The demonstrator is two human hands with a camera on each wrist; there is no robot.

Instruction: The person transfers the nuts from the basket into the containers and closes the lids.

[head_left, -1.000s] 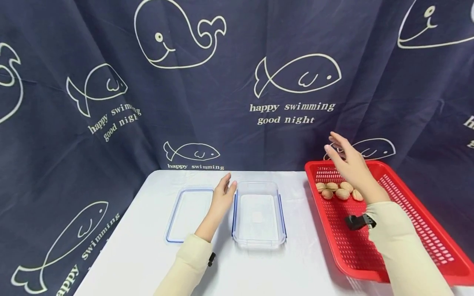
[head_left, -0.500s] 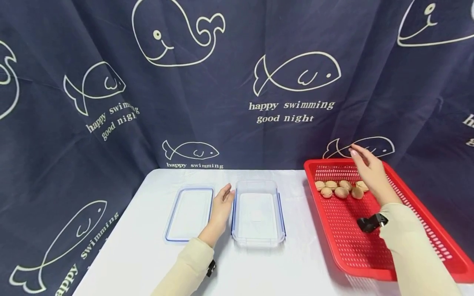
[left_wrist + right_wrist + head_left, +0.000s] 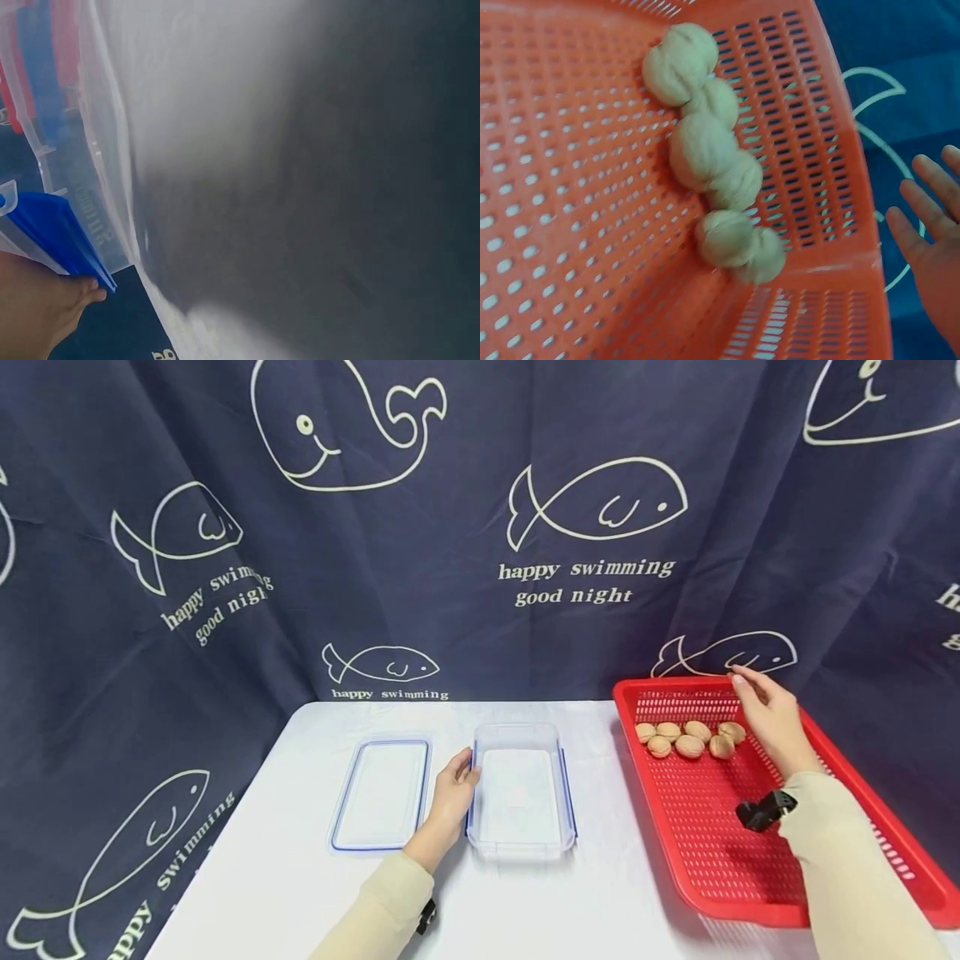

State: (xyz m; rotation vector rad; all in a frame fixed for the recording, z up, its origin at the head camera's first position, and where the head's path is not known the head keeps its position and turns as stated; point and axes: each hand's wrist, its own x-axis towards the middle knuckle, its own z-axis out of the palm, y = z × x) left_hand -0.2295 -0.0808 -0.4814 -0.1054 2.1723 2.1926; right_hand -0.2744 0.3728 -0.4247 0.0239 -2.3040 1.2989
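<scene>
My left hand (image 3: 452, 793) grips the left side of a clear plastic food container (image 3: 517, 847) with blue side latches. In the left wrist view, fingertips (image 3: 93, 291) lie against the edge of a blue latch (image 3: 60, 229). My right hand (image 3: 776, 718) hangs over the far right part of a red basket (image 3: 738, 881), its fingers apart and holding nothing. Several walnuts (image 3: 690, 746) lie near the basket's far end, to the left of that hand. The right wrist view shows the walnuts (image 3: 701, 150) and the spread fingers beyond the rim.
A clear lid (image 3: 382, 793) with a blue seal lies flat on the white table (image 3: 255, 877), left of my left hand. Behind the table hangs a dark blue curtain (image 3: 465, 543) with fish drawings. The basket's raised rim borders the walnuts.
My right hand has moved right and down, lower over the basket's far right part. The left hand has come down onto the container's left side. The view has shifted slightly.
</scene>
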